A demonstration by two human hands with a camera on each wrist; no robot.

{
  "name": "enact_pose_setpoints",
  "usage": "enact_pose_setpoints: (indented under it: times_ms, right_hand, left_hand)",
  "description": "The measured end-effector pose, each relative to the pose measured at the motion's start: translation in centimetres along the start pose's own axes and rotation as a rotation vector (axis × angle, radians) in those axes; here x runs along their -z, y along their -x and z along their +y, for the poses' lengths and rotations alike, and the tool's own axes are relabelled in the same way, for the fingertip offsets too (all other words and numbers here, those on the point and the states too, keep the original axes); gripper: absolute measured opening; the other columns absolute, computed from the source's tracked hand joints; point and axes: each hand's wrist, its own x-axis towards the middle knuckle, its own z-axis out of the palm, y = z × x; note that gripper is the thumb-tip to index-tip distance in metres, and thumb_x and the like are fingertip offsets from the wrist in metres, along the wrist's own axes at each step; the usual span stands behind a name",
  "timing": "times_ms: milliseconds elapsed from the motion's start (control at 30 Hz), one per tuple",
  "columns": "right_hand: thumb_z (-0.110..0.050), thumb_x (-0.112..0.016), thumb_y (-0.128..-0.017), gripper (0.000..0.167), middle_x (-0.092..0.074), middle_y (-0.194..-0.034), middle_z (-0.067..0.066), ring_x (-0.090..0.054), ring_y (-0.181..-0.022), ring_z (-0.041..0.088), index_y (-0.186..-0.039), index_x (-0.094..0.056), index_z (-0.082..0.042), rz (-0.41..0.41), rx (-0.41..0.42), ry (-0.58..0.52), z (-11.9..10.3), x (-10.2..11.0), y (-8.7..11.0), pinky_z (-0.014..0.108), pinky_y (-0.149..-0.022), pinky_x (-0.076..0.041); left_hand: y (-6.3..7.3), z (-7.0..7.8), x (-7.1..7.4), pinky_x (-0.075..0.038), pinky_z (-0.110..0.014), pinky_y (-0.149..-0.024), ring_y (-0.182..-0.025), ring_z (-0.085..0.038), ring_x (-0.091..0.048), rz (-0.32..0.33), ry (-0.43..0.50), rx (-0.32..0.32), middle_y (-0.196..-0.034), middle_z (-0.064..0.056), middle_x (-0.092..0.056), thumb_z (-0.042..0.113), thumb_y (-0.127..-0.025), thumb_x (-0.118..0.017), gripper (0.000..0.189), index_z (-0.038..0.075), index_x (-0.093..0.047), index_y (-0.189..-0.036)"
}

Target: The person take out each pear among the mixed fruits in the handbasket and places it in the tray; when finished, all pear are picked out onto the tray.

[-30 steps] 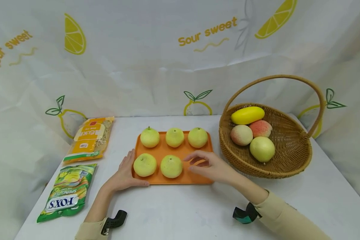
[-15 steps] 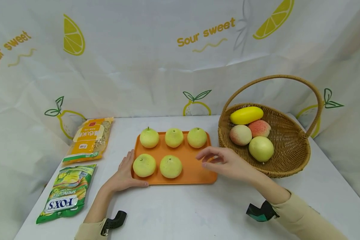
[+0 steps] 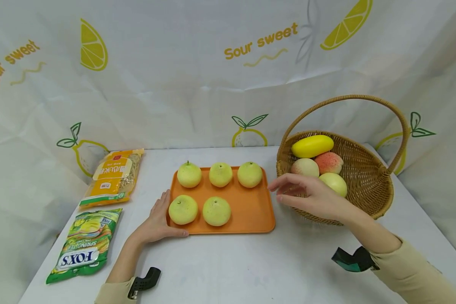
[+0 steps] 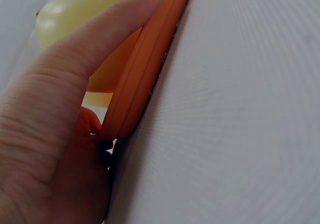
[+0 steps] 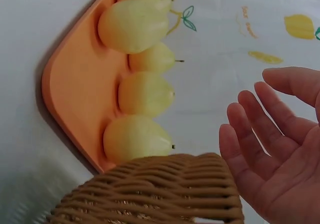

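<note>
An orange tray [image 3: 251, 215] holds several round, pale yellow-green fruits [image 3: 217, 211] with short stems, three in the back row. My left hand [image 3: 157, 219] rests at the tray's front left corner, fingers straight along its left side. In the left wrist view the thumb [image 4: 75, 58] lies on the tray's rim. Empty and loosely curved, my right hand [image 3: 311, 196] hovers by the left rim of a wicker basket [image 3: 365, 190]. It partly hides a peach [image 3: 305, 167] and a pale green fruit [image 3: 334, 183] inside. In the right wrist view its palm [image 5: 285, 174] faces the camera, above the basket weave.
Also in the basket are a long yellow fruit [image 3: 312, 146] and a reddish peach [image 3: 329, 163]; its handle [image 3: 357, 97] arches high. On the left lie an orange grain bag [image 3: 112, 177] and a green Fox's bag [image 3: 85, 245]. A printed curtain [image 3: 175, 84] hangs behind.
My right hand has drawn back from the tray's front right part, moving right to the basket's left rim. The left hand, tray and fruits have stayed in place.
</note>
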Motion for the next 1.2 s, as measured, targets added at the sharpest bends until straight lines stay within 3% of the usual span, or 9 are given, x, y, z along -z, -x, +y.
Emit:
enact_pose_setpoints:
  times_ms: [200, 367, 567, 633, 867, 1200]
  right_hand:
    - [-0.017, -0.066, -0.094, 0.021, -0.065, -0.109, 0.000, -0.061, -0.096, 0.013, -0.115, -0.066, -0.014, -0.016, -0.028, 0.095, 0.2, 2.3, 0.0, 0.028, -0.080, -0.054]
    - [-0.018, -0.065, -0.095, 0.024, -0.065, -0.113, 0.001, -0.060, -0.101, 0.013, -0.119, -0.064, -0.012, -0.084, -0.062, 0.151, 0.8, 4.6, -0.3, 0.028, -0.084, -0.053]
    - [-0.010, -0.065, -0.094, 0.023, -0.065, -0.111, 0.000, -0.064, -0.098, 0.014, -0.118, -0.063, -0.010, -0.219, 0.082, 0.183, 2.3, 7.2, -0.7, 0.028, -0.082, -0.055]
    - [-0.010, -0.065, -0.095, 0.024, -0.064, -0.113, 0.002, -0.065, -0.097, 0.015, -0.118, -0.063, -0.008, -0.267, 0.078, 0.197, 2.6, 8.0, -0.8, 0.029, -0.082, -0.055]
    - [-0.024, -0.069, -0.092, 0.033, -0.059, -0.119, 0.006, -0.059, -0.105, 0.023, -0.119, -0.061, -0.007, -0.345, -0.222, 0.304, 3.1, 10.2, -0.6, 0.035, -0.088, -0.050]
    - [-0.023, -0.072, -0.089, 0.046, -0.056, -0.128, 0.012, -0.050, -0.117, 0.040, -0.127, -0.055, -0.003, -0.440, -0.367, 0.380, 5.4, 11.9, -0.8, 0.050, -0.092, -0.046]
  left_hand:
    - [0.0, -0.1, 0.0, 0.001, -0.060, -0.114, -0.146, -0.039, 0.010, 0.001, -0.003, 0.001, -0.162, -0.017, 0.007, 0.057, -0.062, -0.086, 0.142, 0.006, 0.008, -0.155]
    - [0.0, 0.0, 0.0, 0.001, -0.061, -0.114, -0.146, -0.040, 0.010, 0.003, -0.005, 0.002, -0.162, -0.018, 0.007, 0.057, -0.062, -0.086, 0.142, 0.006, 0.008, -0.155]
    - [0.0, 0.1, -0.1, 0.001, -0.060, -0.114, -0.146, -0.039, 0.010, -0.001, -0.008, 0.005, -0.162, -0.018, 0.008, 0.058, -0.063, -0.086, 0.142, 0.005, 0.008, -0.155]
    - [0.1, 0.1, 0.0, 0.001, -0.061, -0.114, -0.146, -0.040, 0.010, -0.002, -0.008, 0.006, -0.161, -0.019, 0.008, 0.058, -0.063, -0.086, 0.142, 0.005, 0.009, -0.155]
    - [0.1, 0.0, 0.0, 0.001, -0.062, -0.113, -0.146, -0.041, 0.010, 0.004, -0.009, 0.007, -0.161, -0.019, 0.007, 0.058, -0.063, -0.086, 0.142, 0.005, 0.009, -0.155]
    - [0.0, 0.1, 0.0, 0.001, -0.061, -0.114, -0.146, -0.040, 0.010, 0.003, -0.002, -0.003, -0.161, -0.019, 0.007, 0.056, -0.063, -0.086, 0.142, 0.004, 0.008, -0.155]
